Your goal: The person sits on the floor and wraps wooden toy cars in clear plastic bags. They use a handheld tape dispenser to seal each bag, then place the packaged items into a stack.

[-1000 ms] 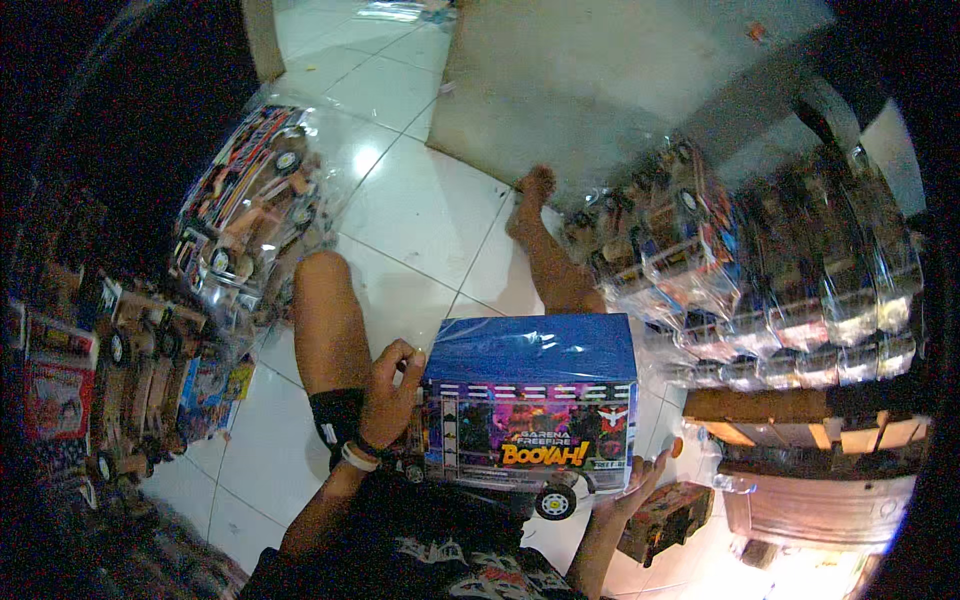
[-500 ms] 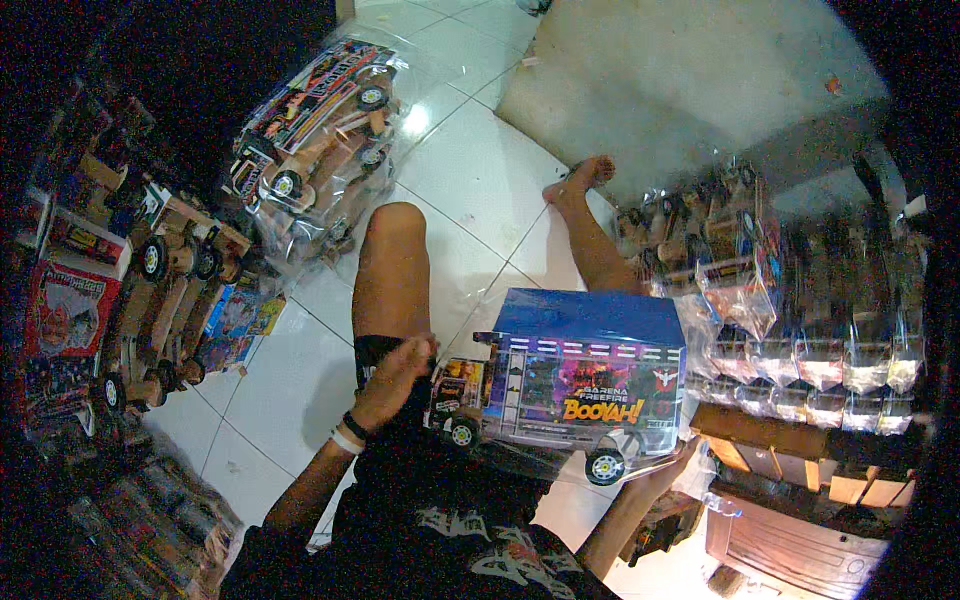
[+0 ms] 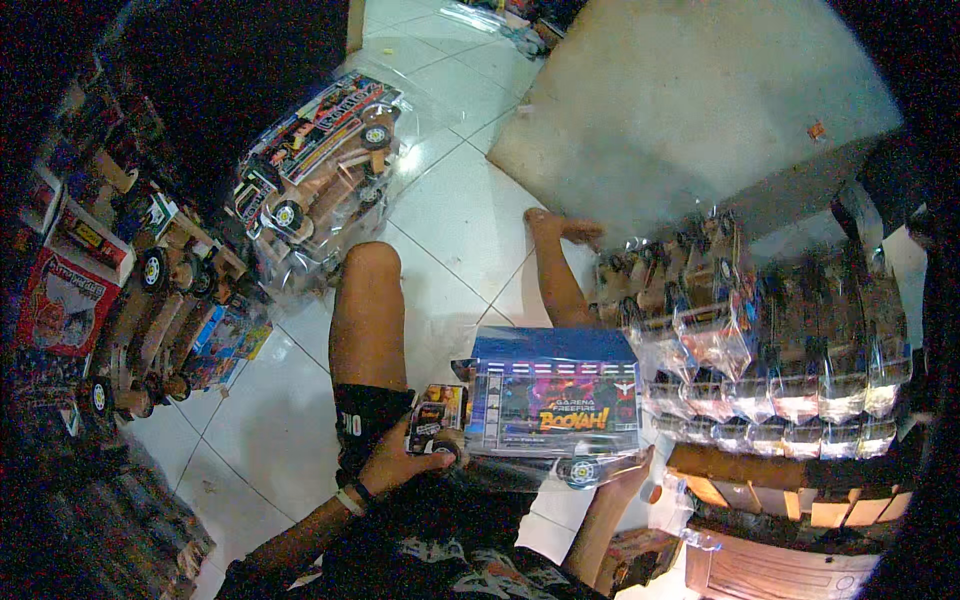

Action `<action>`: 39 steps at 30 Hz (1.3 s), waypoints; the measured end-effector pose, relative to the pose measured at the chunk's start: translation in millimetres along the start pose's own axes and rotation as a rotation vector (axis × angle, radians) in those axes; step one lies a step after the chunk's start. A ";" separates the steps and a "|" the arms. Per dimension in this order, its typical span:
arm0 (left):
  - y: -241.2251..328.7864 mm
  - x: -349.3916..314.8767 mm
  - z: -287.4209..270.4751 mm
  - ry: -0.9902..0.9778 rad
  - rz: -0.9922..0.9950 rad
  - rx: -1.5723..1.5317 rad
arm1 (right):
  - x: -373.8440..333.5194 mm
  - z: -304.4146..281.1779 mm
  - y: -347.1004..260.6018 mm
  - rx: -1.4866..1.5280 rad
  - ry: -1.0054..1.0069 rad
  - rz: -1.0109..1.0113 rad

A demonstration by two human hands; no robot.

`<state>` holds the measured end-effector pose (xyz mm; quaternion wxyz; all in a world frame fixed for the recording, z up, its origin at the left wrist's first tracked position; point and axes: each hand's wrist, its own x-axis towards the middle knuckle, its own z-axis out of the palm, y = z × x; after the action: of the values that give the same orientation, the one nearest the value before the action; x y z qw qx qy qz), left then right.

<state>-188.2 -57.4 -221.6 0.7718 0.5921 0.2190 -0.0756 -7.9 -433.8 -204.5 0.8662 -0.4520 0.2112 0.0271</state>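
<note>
A toy truck (image 3: 550,395) with a blue roof, bright printed sides and a small cab rests over my lap, inside clear plastic wrap. Its cab points left. My left hand (image 3: 405,460) grips the cab end, thumb beside the front wheel and the other fingers hidden behind the cab. Under the rear end, my right hand (image 3: 625,482) supports the truck; most of its fingers are out of sight behind the wrap. Creased film hangs along the truck's lower edge, partly covering the rear wheel.
Another wrapped toy vehicle (image 3: 320,165) lies on the tiled floor (image 3: 440,240) at the far left. Wooden toy vehicles (image 3: 160,310) pile up on the left. Rows of wrapped toys (image 3: 780,370) stand right, with wooden pieces (image 3: 790,490) nearer me. A pale panel (image 3: 700,110) stands behind.
My left hand has come down from above the cab onto its front end. The truck appears lower and further left in the view, which has itself shifted.
</note>
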 end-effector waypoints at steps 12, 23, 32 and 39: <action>-52.1 37.2 31.1 -0.082 -0.092 -0.620 | 13.9 26.7 14.0 0.027 0.021 -0.075; -23.0 53.1 -18.9 -0.179 -0.153 0.200 | -7.3 -6.1 53.4 -0.122 0.128 -0.130; 13.4 61.8 -29.1 0.174 0.410 0.454 | -9.5 -41.5 70.3 0.285 0.107 -0.137; 5.2 44.7 -14.6 0.548 0.534 -0.331 | -42.4 2.3 73.9 -0.070 0.073 -0.223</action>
<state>-149.9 -35.7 -239.1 0.7622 0.4943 0.2644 0.3238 -63.2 -382.3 -243.8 0.8393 -0.5032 0.1901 -0.0784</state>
